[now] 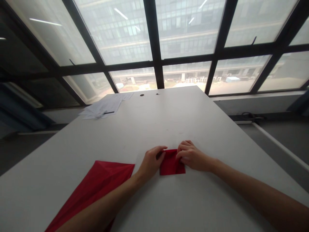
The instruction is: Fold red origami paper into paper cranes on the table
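While we had both hands on it, the small red paper [172, 165] lay flat on the worktop [169, 119]. Our left hand [151, 162] pinched its top-left corner; our right hand [191, 158] pressed curled fingers on its top-right edge. A larger red sheet [101, 183] lay near, left, beneath our forearm. White papers [103, 108] sat well apart.

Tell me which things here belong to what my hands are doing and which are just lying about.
In hand: small folded red paper square, held by left hand and right hand.
Lying about: large creased red paper sheet; white paper sheets; dark pen.
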Tool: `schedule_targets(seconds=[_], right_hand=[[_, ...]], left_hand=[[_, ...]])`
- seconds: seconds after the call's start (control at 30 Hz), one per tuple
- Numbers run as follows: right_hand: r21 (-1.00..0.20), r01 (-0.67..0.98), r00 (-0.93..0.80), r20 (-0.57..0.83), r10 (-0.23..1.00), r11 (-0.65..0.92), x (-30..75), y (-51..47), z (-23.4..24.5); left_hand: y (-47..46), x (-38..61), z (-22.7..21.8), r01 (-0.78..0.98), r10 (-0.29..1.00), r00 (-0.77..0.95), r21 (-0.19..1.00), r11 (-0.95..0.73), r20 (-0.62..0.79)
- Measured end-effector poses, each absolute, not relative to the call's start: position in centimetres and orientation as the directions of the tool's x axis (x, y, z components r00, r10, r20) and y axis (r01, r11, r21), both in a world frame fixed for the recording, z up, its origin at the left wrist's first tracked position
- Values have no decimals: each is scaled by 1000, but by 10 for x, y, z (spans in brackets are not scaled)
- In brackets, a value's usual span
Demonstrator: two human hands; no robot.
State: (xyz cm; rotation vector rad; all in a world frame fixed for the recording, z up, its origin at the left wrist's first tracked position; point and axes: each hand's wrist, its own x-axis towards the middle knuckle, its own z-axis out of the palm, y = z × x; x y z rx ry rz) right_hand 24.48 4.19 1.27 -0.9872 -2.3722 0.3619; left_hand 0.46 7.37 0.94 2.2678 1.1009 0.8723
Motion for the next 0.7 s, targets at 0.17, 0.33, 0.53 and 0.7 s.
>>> schedule_targets(seconds=[0.17, 0.33, 0.53, 0.7], right_hand=[[-407, 526, -662, 355, 660, 747, 245, 37, 21], [-356, 522, -706, 330, 627, 775, 243, 34, 24], [-318, 583, -663, 346, 664, 748, 234, 32, 19], [-355, 642, -579, 357, 733, 680, 237, 38, 16]], left_hand=[[84, 2, 10, 591, 761, 522, 479, -649, 386], [77, 2, 20, 679, 734, 551, 298, -671, 397], [56, 8, 20, 650, 696, 642, 255, -716, 322], [63, 2, 9, 594, 675, 701, 334, -732, 231]])
